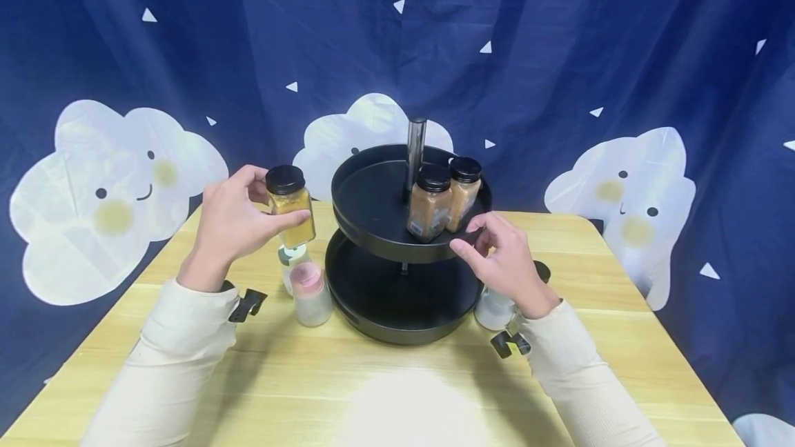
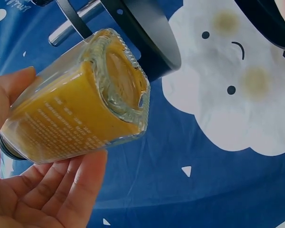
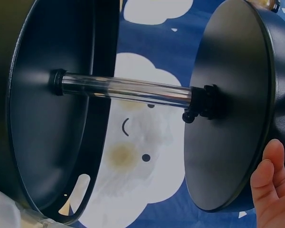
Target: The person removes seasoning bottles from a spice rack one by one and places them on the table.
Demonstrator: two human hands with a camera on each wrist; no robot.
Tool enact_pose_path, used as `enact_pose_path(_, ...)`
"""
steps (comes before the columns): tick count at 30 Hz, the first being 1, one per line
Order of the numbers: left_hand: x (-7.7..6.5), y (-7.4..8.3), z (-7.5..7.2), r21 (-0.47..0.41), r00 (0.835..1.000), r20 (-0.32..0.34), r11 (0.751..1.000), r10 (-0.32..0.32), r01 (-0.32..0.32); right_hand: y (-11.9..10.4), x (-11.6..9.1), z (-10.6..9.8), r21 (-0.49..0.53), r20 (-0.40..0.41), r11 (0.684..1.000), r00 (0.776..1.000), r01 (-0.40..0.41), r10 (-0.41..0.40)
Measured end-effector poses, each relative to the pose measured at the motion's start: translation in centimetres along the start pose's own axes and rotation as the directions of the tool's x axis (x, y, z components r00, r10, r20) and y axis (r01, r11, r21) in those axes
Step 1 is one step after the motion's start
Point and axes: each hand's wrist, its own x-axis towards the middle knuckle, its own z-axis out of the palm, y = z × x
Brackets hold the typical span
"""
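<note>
My left hand (image 1: 230, 219) holds a square glass spice jar (image 1: 298, 216) of yellow powder with a black lid, thumb on one side and fingers on the other. The jar is in the air left of a black two-tier turntable rack (image 1: 373, 209). In the left wrist view the jar's base (image 2: 123, 78) faces the camera, and white print shows on its side. My right hand (image 1: 506, 261) pinches the front right rim of the upper tier. Close by on that tier stand two black-lidded jars of brownish powder (image 1: 428, 209) (image 1: 464, 195).
On the table (image 1: 348, 392), left of the rack, stand a pink-topped jar (image 1: 312, 302) and a pale-lidded one (image 1: 288, 261) behind it. A clear jar (image 1: 493, 312) is partly hidden by my right hand. A metal post (image 3: 128, 90) joins the tiers. A blue cloud-patterned curtain (image 1: 348, 33) hangs behind.
</note>
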Motion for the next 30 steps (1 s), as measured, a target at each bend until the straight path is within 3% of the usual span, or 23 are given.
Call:
enact_pose_path(19, -0.7, -1.9, 0.0, 0.059, 1.0, -0.02, 0.998, -0.015, 0.016, -0.2, 0.0, -0.2, -0.022, 0.012, 1.0, 1.0, -0.018, 0.019)
enact_pose_path(30, -1.3, -2.9, -0.2, 0.087, 0.997, 0.043, 0.995, -0.061, 0.058, -0.2, 0.0, -0.2, -0.025, 0.025, 0.999, 0.999, -0.039, 0.04)
